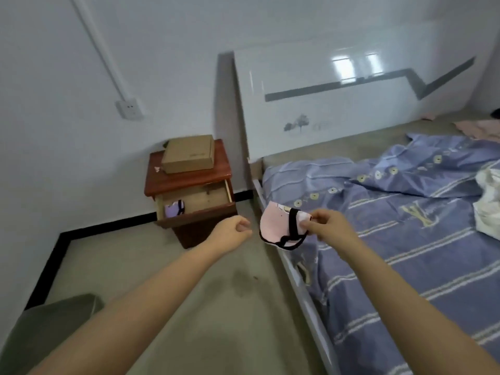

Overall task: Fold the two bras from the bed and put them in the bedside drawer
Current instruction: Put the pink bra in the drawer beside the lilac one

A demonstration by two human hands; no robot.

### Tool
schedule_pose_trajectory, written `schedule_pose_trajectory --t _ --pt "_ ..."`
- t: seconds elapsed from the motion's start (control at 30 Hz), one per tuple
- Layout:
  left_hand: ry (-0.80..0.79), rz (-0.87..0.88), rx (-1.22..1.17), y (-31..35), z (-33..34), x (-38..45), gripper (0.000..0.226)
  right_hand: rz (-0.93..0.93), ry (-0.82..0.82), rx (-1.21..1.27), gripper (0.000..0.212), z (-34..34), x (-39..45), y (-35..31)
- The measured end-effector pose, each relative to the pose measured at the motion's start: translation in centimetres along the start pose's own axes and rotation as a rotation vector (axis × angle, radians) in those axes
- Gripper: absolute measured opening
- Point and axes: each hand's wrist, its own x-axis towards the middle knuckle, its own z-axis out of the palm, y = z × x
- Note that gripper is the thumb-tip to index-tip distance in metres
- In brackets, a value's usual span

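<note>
My right hand [326, 224] pinches a folded pink bra with black straps [274, 226] and holds it in the air over the bed's left edge. My left hand [234, 231] hovers just left of it with curled fingers and nothing in it. The reddish-brown bedside table [186, 182] stands to the left of the bed, and its top drawer [197, 204] is pulled open. A folded purple bra [174, 209] lies in the drawer's left end.
A cardboard box [188, 154] sits on the bedside table. The bed [405, 212] carries a crumpled blue striped quilt, white cloth [489, 204] at the right and pink cloth [484, 128] near the headboard. A grey cushioned seat [51, 328] is at the lower left.
</note>
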Motion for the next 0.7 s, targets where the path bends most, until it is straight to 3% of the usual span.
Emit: schedule_pose_trajectory --t 0.03,0.27,0.4,0.57,0.7 --pt "0.047 -0.055 0.013 -2.0 -1.9 0.9 0.028 -0.009 -0.025 -0.016 0.003 2.4 1.9 -0.6" --pt "0.281 -0.26 0.076 -13.1 -10.7 10.7 0.034 -0.042 -0.15 -0.058 0.024 16.3 17.1 -2.5" --pt "0.342 -0.296 0.281 -18.6 -13.7 18.9 0.041 0.035 -0.177 -0.056 0.025 23.6 28.4 -1.2" --pt "0.299 -0.326 0.528 -27.5 -16.0 29.1 0.052 0.282 -0.234 -0.064 0.027 33.4 41.7 3.5" --pt "0.158 -0.345 0.624 -33.5 -15.4 34.6 0.073 0.527 -0.124 -0.032 0.028 40.0 48.5 7.6"
